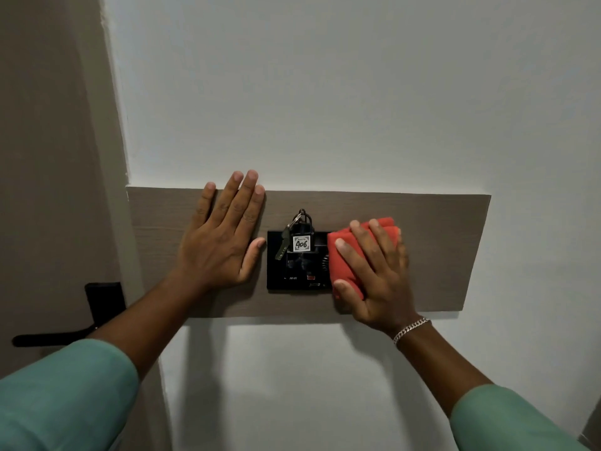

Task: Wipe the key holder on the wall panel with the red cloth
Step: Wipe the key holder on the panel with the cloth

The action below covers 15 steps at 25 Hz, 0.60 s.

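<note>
White wall carried the wall panel; key holder sat at its centre. Red cloth was pressed over its right edge by right hand (fingers spread); left hand lay flat, empty. Risk: keys snagged, unhooked.

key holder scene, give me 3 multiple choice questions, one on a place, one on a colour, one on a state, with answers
1. Where is the red cloth pressed?
A. on the right edge of the black key holder
B. on the door handle
C. on the white wall above the panel

2. What colour are the sleeves?
A. yellow
B. green
C. black

3. How is the left hand?
A. closed in a fist
B. gripping the key
C. flat and open on the wood panel

Answers: 1 A, the right hand holds the cloth over the holder's right side. 2 B, both sleeves are green. 3 C, its fingers lie spread on the panel, left of the holder.
</note>
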Tool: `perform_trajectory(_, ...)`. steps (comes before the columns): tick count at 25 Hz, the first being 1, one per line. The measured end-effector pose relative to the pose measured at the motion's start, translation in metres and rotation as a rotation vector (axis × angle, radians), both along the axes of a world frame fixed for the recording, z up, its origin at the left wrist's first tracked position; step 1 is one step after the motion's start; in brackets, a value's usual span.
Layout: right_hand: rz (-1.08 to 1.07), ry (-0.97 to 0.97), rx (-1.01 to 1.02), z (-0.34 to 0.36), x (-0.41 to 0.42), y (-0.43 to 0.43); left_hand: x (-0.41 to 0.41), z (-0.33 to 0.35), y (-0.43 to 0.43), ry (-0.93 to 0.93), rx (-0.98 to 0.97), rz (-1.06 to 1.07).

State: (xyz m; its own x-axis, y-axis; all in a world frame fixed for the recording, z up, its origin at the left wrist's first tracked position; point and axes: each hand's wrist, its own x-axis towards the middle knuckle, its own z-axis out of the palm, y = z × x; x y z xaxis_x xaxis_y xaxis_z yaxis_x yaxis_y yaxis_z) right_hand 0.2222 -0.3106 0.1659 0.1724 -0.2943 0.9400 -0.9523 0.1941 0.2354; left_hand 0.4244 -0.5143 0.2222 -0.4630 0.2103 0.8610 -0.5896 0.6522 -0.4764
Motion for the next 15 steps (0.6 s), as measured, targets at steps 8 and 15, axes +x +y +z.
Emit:
perform_trajectory(8, -0.001, -0.191, -0.119, -0.005, 0.021, -0.018, 0.002, 0.000, -0.001, -0.011, -0.009, -0.021)
perform_trajectory(15, -0.078, -0.322, -0.159, -0.024, 0.040, -0.028, 0.006, -0.009, 0.002, -0.067, -0.025, -0.026)
